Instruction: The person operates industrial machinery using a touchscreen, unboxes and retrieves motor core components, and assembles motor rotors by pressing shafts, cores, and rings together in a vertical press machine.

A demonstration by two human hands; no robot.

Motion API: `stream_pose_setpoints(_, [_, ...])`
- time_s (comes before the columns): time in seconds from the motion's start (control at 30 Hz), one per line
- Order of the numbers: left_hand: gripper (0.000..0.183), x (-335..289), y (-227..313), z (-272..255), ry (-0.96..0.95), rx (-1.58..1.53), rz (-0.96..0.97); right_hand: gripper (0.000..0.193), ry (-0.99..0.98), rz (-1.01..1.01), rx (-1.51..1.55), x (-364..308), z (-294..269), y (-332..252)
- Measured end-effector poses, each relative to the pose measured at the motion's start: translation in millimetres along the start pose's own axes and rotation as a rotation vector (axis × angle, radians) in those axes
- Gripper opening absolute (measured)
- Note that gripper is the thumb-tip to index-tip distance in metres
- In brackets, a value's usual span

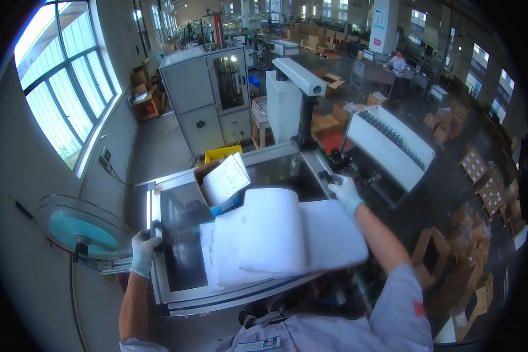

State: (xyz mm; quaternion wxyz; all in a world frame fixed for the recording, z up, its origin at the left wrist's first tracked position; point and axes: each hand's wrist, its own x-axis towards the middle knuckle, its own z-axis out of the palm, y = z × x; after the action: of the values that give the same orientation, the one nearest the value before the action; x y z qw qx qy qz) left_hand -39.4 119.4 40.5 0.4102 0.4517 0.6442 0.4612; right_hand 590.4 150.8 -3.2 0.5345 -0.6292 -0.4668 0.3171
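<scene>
A framed machine cover (181, 258) with dark see-through panels lies before me. My left hand (143, 253), in a white glove, is closed round a black handle (155, 227) on its left edge. At the right edge, my right hand (345, 193), gloved too, has its fingers closed on another black handle (326, 176). A large open notebook (270, 234) rests on the cover between my hands, one page curling over, with loose sheets (208, 253) under its left side. Behind it stands a small carton (204, 180) with a written booklet (225, 180) and a blue object (225, 205).
To my left, a reel with clear discs (85, 229) sits on a bracket near the wall. A grey cabinet (199, 100) and a white post-mounted arm (299, 76) stand ahead. A white slanted unit (390, 146) is at right, cartons (431, 255) beyond. A person (397, 63) stands far off.
</scene>
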Motion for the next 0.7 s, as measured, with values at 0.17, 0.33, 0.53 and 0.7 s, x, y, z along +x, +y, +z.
stream_pose_setpoints(0.17, [0.019, 8.9, -25.0, -8.6, -0.032, 0.042, 0.026, 0.04, -0.056, -0.012, -0.189, 1.2, -6.0, -0.7])
stream_pose_setpoints(0.33, [0.026, -4.3, -2.1, -0.2, -0.022, 0.569, 0.167, 0.052, -0.069, -0.168, -0.607, -8.8, -19.3, -13.2])
stream_pose_setpoints(0.53, [0.059, -37.3, -15.5, -21.1, -0.006, 0.477, 0.27, 0.045, 0.183, -0.214, -0.82, -82.2, -65.4, -57.3])
stream_pose_setpoints(0.7, [0.041, -82.5, -2.0, -39.8, -0.034, 0.153, 0.25, 0.045, 0.304, 0.06, -0.887, -187.4, -107.2, -35.4])
